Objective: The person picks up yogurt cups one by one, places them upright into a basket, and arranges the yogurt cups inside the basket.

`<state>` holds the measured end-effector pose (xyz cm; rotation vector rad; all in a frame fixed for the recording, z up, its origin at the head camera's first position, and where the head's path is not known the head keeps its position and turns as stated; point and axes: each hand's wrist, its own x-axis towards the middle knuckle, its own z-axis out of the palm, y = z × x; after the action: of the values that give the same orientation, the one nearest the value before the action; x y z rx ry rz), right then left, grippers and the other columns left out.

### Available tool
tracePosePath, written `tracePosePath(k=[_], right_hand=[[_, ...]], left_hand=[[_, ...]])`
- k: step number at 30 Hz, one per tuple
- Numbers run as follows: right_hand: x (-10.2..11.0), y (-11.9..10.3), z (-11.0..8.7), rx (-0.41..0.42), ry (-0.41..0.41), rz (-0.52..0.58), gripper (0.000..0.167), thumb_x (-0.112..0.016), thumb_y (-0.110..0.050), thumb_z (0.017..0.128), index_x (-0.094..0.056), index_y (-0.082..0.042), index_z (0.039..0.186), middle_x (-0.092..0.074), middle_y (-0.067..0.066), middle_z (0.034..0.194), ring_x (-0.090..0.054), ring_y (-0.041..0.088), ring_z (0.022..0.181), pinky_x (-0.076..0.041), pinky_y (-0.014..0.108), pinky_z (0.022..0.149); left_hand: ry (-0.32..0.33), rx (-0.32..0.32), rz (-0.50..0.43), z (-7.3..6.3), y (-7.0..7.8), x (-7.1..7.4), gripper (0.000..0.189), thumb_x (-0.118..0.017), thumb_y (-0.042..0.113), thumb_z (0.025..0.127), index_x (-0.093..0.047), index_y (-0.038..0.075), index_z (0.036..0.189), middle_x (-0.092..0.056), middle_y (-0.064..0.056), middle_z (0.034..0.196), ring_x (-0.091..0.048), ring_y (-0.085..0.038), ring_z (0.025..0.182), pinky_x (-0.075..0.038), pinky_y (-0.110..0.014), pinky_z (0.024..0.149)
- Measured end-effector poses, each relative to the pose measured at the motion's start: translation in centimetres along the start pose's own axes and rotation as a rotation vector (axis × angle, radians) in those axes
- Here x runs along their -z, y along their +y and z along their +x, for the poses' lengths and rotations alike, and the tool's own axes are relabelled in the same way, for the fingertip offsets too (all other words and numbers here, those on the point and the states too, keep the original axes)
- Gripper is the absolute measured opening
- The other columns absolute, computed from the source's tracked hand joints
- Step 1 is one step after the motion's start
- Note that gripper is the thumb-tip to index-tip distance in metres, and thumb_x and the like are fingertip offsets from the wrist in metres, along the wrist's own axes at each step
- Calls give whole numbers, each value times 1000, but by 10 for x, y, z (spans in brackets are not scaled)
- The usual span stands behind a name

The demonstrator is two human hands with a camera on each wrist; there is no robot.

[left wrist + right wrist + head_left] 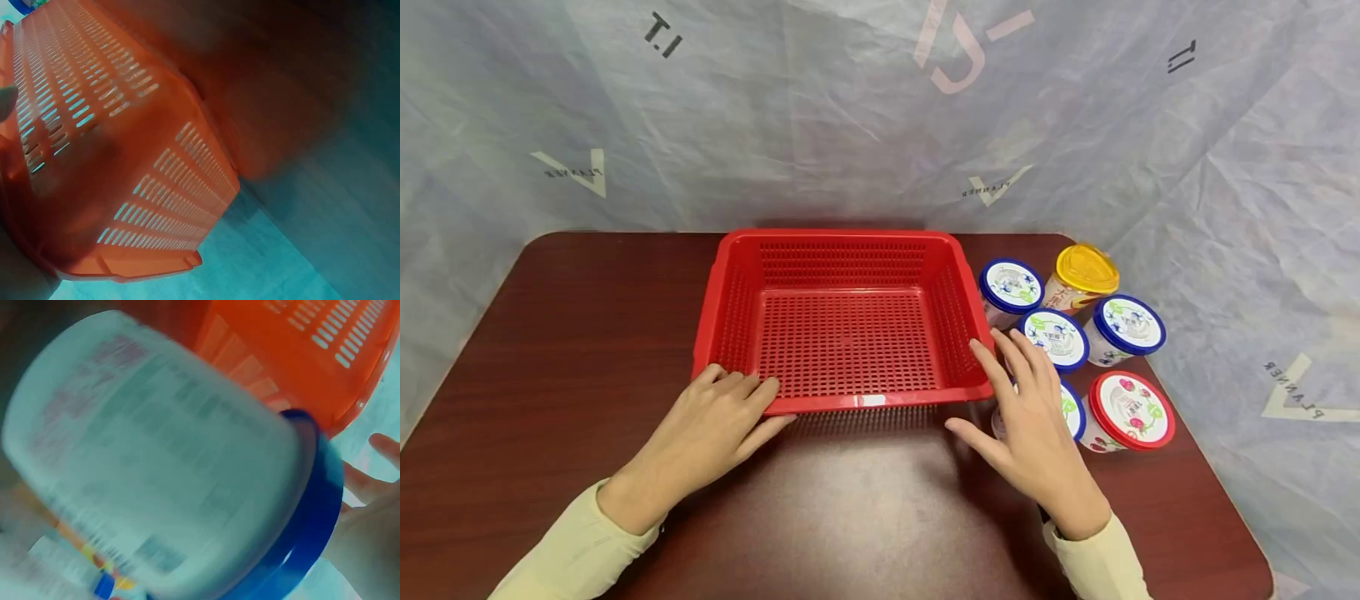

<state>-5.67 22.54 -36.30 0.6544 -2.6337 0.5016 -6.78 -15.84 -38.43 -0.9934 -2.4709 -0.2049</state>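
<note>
A red plastic basket [827,404] with slotted walls lies across the middle of the table, with nothing inside. My left hand [715,429] grips its near left corner, fingers over the rim and thumb along the outer side. Past the near right corner, my right hand [1033,425] is spread, thumb apart from the fingers and nothing held. Partly hidden behind it is a blue-lidded tub [1072,411], whose pale printed side [12,5] cannot be made out in the left wrist view; a blue-lidded tub [156,456] looms large and blurred in the right wrist view.
Right of the basket stand more tubs: blue-lidded ones [1055,340], a yellow-lidded one [1086,268] and a red-lidded one [1132,410]. The brown table [550,358] ends at a grey cloth backdrop [850,125] behind and to the right.
</note>
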Motion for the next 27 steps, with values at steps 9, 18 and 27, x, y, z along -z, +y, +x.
tracePosePath(k=[9,18,27], right_hand=[[9,14,-19,-88,48,32,74,-68,-43,90,-40,-16,153,-35,10,158,-22,32,147,-19,63,116],[8,20,-32,-151,77,36,70,-70,-33,91,-41,-19,153,-39,16,152,-27,36,144,-22,62,114],[6,24,-35,-138,111,35,65,-63,-42,96,-42,-15,151,-41,17,150,-29,36,143,-21,59,115]], left_hand=[[-48,2,47,-1,-2,-1,32,-79,25,78,-56,6,90,-58,-6,68,-57,-26,60,-36,-36,61],[-14,-13,34,-2,-1,-3,29,-78,21,77,-57,5,90,-56,-6,66,-54,-24,57,-35,-35,60],[79,60,-48,-3,-3,7,53,-50,54,99,-65,4,92,-64,-10,78,-52,-31,78,-39,-50,81]])
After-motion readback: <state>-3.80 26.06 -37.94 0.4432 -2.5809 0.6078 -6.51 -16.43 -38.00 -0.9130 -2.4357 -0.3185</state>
